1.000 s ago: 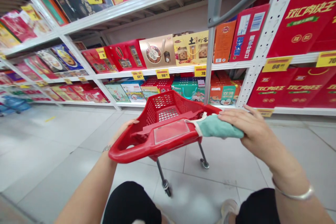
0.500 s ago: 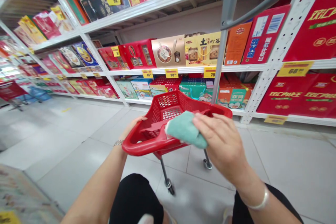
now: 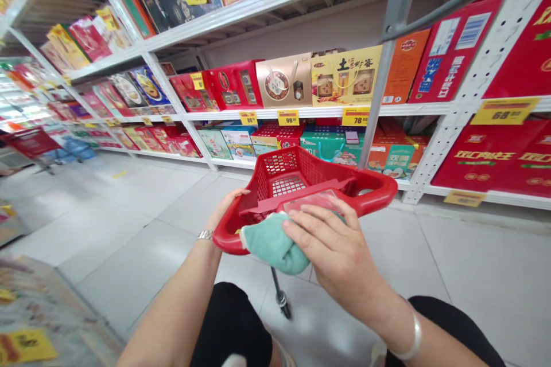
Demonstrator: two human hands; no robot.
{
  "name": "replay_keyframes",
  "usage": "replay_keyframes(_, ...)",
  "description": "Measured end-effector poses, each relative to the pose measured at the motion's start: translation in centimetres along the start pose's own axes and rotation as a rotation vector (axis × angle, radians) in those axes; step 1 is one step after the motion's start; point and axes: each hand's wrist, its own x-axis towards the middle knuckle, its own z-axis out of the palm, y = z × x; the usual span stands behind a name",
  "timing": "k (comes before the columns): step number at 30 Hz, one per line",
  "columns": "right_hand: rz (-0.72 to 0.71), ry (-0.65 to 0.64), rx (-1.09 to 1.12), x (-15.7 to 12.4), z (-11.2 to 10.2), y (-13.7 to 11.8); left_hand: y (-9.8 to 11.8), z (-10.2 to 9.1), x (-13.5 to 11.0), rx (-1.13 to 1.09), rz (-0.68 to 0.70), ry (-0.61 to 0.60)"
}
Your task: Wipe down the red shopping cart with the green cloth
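A red plastic shopping basket (image 3: 379,186) is held in front of the person, above a tiled floor (image 3: 142,264), and is carried on thin metal legs, one of which ends in a small wheel (image 3: 282,301). The left hand (image 3: 228,206) is closed around the basket's left side, its fingers curled over the rim. The right hand (image 3: 336,258) is grasping a teal cloth (image 3: 269,246), which is bunched and pressed against the near left corner of the rim. The fingers of that hand are spread over the cloth and reach just below a clear plastic panel (image 3: 310,202) set into the near edge of the basket. A thin bracelet (image 3: 205,234) is worn on the left wrist and a silver bangle (image 3: 413,338) on the right. Black shorts (image 3: 230,327) are seen below the basket. Beyond it, white metal shelves (image 3: 258,3) are stocked with gift boxes, among them a yellow box (image 3: 346,75) on the middle shelf and large red boxes (image 3: 486,155) on the lowest shelf at the right. Yellow price tags (image 3: 504,110) are fixed along the shelf edges. A grey metal pole (image 3: 398,6) stands between the basket and the shelves.
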Motion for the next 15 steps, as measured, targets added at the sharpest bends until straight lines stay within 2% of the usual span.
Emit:
replay_keyframes(4, 0.093, -0.039, -0.027, -0.7, -2.6, 2.7, -0.2, 0.2, 0.1, -0.005, -0.001, 0.009)
replay_keyframes(8, 0.167, -0.080, -0.091, -1.6, -4.9, 6.8, -0.1, 0.8, -0.2, -0.015, -0.048, 0.007)
replay_keyframes(12, 0.255, -0.027, -0.226, -2.9, -7.0, 11.4, -0.4, 1.2, -0.2, -0.067, -0.052, 0.029)
replay_keyframes(15, 0.296, 0.009, -0.381, -3.3, -8.1, 13.1, -0.9, 1.1, 0.3, -0.117, -0.020, 0.035)
